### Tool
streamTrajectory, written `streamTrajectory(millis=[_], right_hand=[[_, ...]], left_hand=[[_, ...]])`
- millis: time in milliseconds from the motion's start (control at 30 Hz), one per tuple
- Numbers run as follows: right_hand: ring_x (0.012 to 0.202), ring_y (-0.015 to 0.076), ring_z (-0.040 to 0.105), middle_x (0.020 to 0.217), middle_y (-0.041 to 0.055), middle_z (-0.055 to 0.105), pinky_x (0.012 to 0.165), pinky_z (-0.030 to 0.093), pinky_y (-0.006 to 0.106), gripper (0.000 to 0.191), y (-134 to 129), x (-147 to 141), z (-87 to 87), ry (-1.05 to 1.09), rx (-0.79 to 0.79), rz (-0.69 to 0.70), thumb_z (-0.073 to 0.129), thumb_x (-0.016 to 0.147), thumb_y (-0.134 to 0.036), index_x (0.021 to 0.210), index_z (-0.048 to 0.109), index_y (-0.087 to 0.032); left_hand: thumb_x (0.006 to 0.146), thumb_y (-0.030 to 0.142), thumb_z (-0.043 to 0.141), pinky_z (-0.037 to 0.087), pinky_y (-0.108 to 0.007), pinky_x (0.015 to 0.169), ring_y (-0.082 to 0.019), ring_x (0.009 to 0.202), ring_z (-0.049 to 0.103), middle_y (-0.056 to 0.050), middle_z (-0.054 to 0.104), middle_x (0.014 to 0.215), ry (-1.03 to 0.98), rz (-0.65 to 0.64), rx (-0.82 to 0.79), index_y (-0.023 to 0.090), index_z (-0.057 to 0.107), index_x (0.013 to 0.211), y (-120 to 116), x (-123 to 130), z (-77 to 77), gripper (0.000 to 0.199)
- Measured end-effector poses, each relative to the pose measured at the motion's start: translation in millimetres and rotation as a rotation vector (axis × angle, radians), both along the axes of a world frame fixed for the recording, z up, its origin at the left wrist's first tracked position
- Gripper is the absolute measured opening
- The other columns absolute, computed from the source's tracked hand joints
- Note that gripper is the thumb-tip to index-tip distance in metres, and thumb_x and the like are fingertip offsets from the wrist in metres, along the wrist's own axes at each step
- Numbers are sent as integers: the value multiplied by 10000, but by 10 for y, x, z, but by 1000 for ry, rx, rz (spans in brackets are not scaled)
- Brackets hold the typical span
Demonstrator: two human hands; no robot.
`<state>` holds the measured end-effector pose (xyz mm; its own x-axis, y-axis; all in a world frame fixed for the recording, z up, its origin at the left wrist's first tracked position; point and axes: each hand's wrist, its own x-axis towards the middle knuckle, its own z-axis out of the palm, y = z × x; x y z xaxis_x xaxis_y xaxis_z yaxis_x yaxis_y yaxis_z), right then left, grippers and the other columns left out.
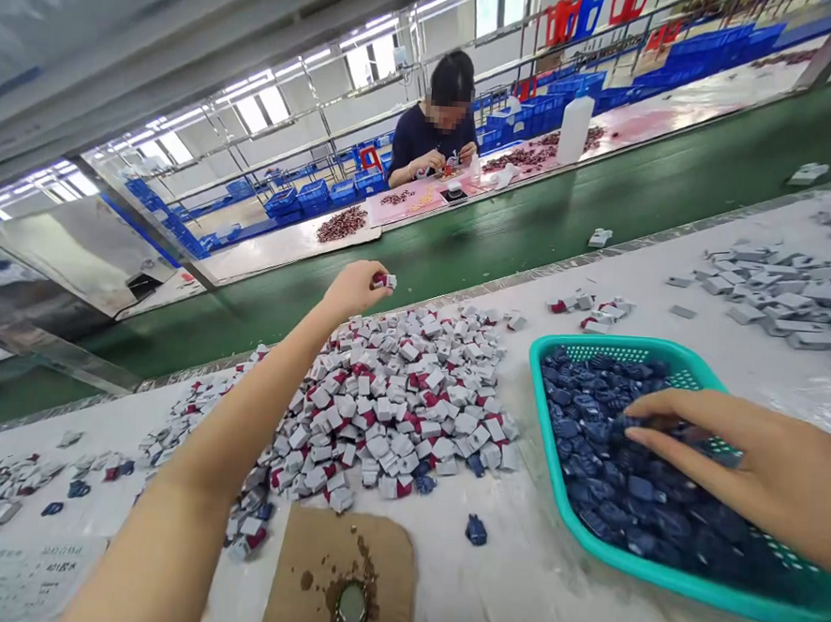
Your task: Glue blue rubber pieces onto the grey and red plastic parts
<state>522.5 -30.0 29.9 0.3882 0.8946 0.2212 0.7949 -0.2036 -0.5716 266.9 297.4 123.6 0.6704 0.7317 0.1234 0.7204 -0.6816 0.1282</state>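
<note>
My left hand [356,289] is stretched out over the far edge of the bench, beside the green belt. Its fingers pinch a small grey-and-red plastic part [387,281]. Beneath and beyond my forearm spreads a large pile of similar grey-and-red parts [410,400]. My right hand [737,462] reaches into a teal basket [548,450] filled with dark blue plastic pieces [593,406]. Thumb and forefinger close around one dark blue piece [626,421] at the basket's middle. A single blue piece [475,530] lies on the bench left of the basket.
A brown cardboard piece [301,576] with wet stains carries a round cap [351,606]. Grey parts [796,297] are heaped at the right. The green conveyor belt [490,250] crosses beyond the bench, and a co-worker [437,120] sits opposite. A printed sheet [12,577] lies front left.
</note>
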Motion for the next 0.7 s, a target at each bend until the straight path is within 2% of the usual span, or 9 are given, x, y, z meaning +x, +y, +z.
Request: streamTrajectory(millis=[67, 133, 233, 300, 367, 467, 567, 633, 700], right_hand=[[648, 172, 638, 866, 49, 703, 522, 479, 270, 298, -36, -112, 113, 108, -58, 39, 566, 813, -558, 930, 677, -307], [545, 160, 595, 752, 64, 674, 456, 454, 258, 358, -84, -306, 190, 298, -51, 68, 549, 840, -605, 973, 612, -279], [527, 165, 578, 710, 82, 653, 429, 456, 250, 477, -125, -738, 298, 636, -78, 188, 592, 804, -681, 991, 542, -245], [547, 158, 568, 713, 80, 648, 449, 463, 244, 515, -120, -1085, 360, 790, -111, 226, 651, 759, -685, 971, 535, -231], [526, 131, 522, 665, 46, 613, 456, 440, 230, 501, -95, -1423, 379, 861, -139, 237, 665, 757, -669, 938, 543, -218], [516, 98, 456, 613, -5, 531, 476, 393, 210, 415, -29, -1810, 286, 783, -207, 369, 630, 815, -604, 884, 551, -203], [543, 100, 443, 621, -15, 489, 477, 357, 199, 335, 57, -2044, 101, 644, -260, 586, 553, 871, -534, 892, 564, -201], [565, 106, 455, 655, -12, 497, 485, 365, 199, 285, 106, -2160, -10, 586, -300, 685, 501, 893, -480, 935, 557, -203], [571, 105, 465, 681, -15, 507, 496, 376, 199, 233, 136, -2265, -82, 503, -342, 748, 475, 899, -416, 978, 532, -204]], left_hand=[[819, 257, 620, 470, -309, 821, -209, 872, 612, -87, 696, 979, -83, -23, 1, 135, 675, 1020, -356, -302, 114, 242], [818, 281, 624, 480, -290, 794, -196, 862, 611, -74, 693, 975, -216, -31, -21, 152, 675, 1031, -783, -637, 158, 254], [802, 333, 657, 498, -240, 660, -194, 864, 612, -74, 685, 996, -509, 9, -145, 182, 680, 1030, -1495, -1149, 54, 275], [780, 340, 690, 499, -214, 585, -185, 827, 611, -73, 676, 979, -692, 95, -273, 195, 692, 1001, -1961, -1456, -127, 264], [762, 313, 712, 507, -204, 553, -164, 761, 602, -67, 664, 942, -857, 214, -400, 197, 703, 956, -2378, -1707, -382, 227], [738, 303, 732, 500, -192, 485, -125, 640, 565, -42, 635, 854, -1125, 421, -575, 191, 699, 942, -2867, -1958, -819, 236], [712, 320, 753, 485, -181, 436, -81, 525, 500, 0, 599, 742, -1343, 608, -724, 178, 678, 967, -3176, -2084, -1164, 301], [700, 311, 762, 483, -174, 431, -63, 495, 474, 14, 590, 712, -1418, 687, -789, 166, 672, 959, -3287, -2123, -1286, 311], [691, 288, 769, 492, -170, 441, -60, 508, 481, 16, 591, 714, -1457, 729, -830, 155, 673, 942, -3338, -2139, -1328, 299]])
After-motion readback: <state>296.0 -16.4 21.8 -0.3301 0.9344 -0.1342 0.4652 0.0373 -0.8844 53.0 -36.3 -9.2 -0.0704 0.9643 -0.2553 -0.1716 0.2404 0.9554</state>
